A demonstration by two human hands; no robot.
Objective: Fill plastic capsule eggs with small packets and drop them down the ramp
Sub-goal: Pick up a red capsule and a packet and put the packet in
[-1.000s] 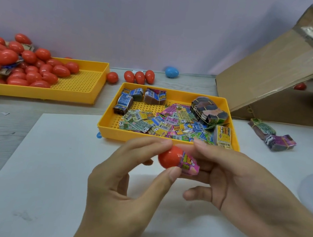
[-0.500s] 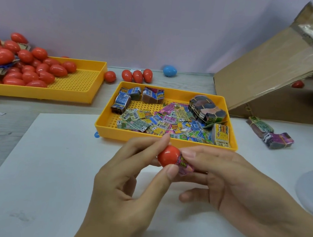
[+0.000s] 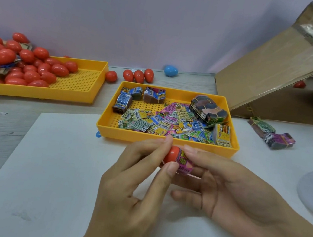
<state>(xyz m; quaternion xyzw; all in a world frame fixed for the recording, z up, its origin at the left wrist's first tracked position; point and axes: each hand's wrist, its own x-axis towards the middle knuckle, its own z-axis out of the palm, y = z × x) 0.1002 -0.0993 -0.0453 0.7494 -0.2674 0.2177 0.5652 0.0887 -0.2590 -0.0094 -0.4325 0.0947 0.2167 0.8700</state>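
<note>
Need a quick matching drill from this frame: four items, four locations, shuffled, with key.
Items:
1. blue egg
2. red egg half
3. pink packet
4. loose packets

Places:
A. in the near yellow tray
B. pinched by left hand
C. on the table by the wall
D. under right hand fingertips, against the egg half

Pairs: 1-C, 2-B, 3-D, 4-A

Bare white sheet [image 3: 57, 165] left of the hands; yellow packet tray [image 3: 168, 141] just ahead, cardboard ramp [image 3: 271, 73] beyond.
</note>
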